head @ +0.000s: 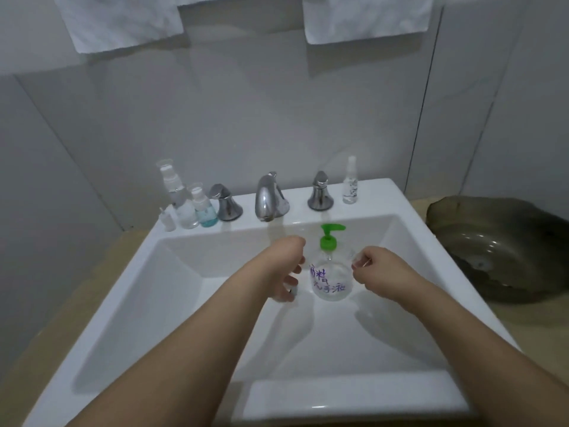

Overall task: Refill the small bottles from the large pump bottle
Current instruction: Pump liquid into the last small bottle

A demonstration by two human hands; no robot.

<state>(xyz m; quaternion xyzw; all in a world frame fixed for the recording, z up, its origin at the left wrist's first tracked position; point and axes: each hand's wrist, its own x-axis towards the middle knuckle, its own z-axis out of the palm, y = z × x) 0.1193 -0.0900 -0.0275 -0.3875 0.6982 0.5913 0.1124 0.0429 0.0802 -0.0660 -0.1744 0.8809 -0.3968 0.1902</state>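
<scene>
Head view: large pump bottle [329, 272], clear with a green pump and purple handwriting, stands upright in the white sink basin [154, 303], centre frame. Left hand [288, 271] at its 9 o'clock, fingers curled round a small white-tipped object [294, 289], too blurred to identify. Right hand [374, 266] at its 3 o'clock, thumb and fingers pinching something small and clear [357, 258]; can't tell what. On the ledge at 11 o'clock: three small bottles [184, 200] plus one blue-tinted bottle [204, 208], beside the left tap handle [224, 203]. Slim spray bottle [350, 181] at 1 o'clock.
</scene>
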